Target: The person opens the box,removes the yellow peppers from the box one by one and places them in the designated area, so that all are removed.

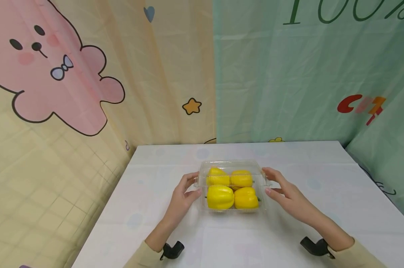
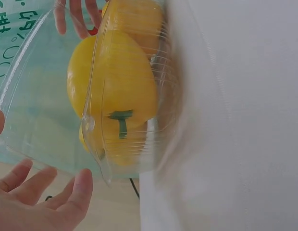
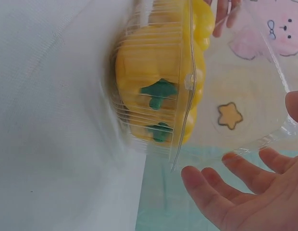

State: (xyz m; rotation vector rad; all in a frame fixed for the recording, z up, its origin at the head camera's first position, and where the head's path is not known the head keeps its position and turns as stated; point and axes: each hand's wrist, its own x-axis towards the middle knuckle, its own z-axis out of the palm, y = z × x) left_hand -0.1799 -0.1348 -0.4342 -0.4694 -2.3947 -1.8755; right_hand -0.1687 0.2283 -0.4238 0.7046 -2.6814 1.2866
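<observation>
A clear plastic clamshell box [image 1: 203, 207] sits on the table with several yellow bell peppers [image 1: 220, 197] inside. Its transparent lid [image 1: 233, 163] stands raised and tilted at the far side. On the left, my left hand [image 1: 183, 195] is by the lid's edge, fingers loosely spread; in the left wrist view its fingertips [image 2: 81, 183] lie close to the plastic. My right hand [image 1: 287, 195] mirrors it at the right edge, thumb apart from the fingers. Whether either hand touches the lid is hard to tell. Green stems [image 3: 158, 91] show through the box wall in the right wrist view.
A white cloth covers the table [image 1: 148, 193]. Behind it hangs a printed curtain [image 1: 175, 67], yellow on the left and green on the right. Black wrist mounts [image 1: 173, 250] sit at both sleeves.
</observation>
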